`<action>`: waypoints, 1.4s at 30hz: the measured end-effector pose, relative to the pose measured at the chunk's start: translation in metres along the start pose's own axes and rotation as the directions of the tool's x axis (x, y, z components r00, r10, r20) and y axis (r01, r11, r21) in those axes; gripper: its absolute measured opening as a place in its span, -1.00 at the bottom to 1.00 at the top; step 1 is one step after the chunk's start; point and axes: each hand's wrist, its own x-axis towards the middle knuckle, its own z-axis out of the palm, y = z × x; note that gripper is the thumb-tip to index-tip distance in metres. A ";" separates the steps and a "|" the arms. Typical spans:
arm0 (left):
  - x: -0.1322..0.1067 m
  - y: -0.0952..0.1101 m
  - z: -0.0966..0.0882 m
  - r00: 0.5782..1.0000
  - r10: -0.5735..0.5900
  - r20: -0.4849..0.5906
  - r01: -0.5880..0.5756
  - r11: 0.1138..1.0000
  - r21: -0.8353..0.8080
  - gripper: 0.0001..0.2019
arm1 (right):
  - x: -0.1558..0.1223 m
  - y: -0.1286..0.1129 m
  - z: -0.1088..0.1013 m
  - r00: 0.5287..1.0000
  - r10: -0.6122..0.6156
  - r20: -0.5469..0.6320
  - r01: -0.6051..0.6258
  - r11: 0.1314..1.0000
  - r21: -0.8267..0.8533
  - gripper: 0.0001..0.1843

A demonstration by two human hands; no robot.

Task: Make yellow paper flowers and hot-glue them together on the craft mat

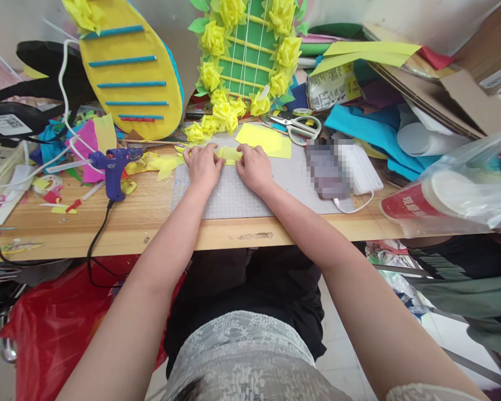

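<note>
A small folded piece of yellow crepe-like paper (pixel 229 155) lies low over the grey cutting mat (pixel 229 196). My left hand (pixel 204 167) pinches its left end with curled fingers. At the other end, my right hand (pixel 254 168) grips it the same way, thumb toward the middle. Just behind my right hand rest flat yellow paper sheets (pixel 275 143). Beyond them stands a green panel (pixel 250 61) with strings, edged by yellow paper flowers (pixel 225 111). White-handled scissors (pixel 304 131) lie to the right of the sheets.
A purple glue gun (pixel 116 172) stands left, its black cord hanging over the table edge. Behind it leans a yellow oval board (pixel 129 72) with blue bars. On the right are a phone (pixel 328 172), a cabled white device (pixel 361 167), a bagged red-and-white cup (pixel 413 200) and piled paper and cardboard.
</note>
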 end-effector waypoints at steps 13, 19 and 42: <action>-0.003 0.004 -0.001 1.000 -0.014 -0.002 0.014 1.000 -0.027 -0.86 | 0.002 0.003 0.008 0.998 -0.050 -0.042 0.049 0.999 -0.012 -0.74; -0.002 0.011 -0.001 0.995 0.072 0.066 -0.072 0.997 -0.001 -0.81 | 0.003 0.002 0.010 0.996 -0.088 -0.010 0.087 0.993 -0.082 -0.71; -0.004 0.013 0.000 0.999 0.027 0.027 -0.027 0.999 -0.029 -0.76 | 0.003 -0.001 0.006 0.999 -0.037 -0.006 0.037 0.999 -0.027 -0.70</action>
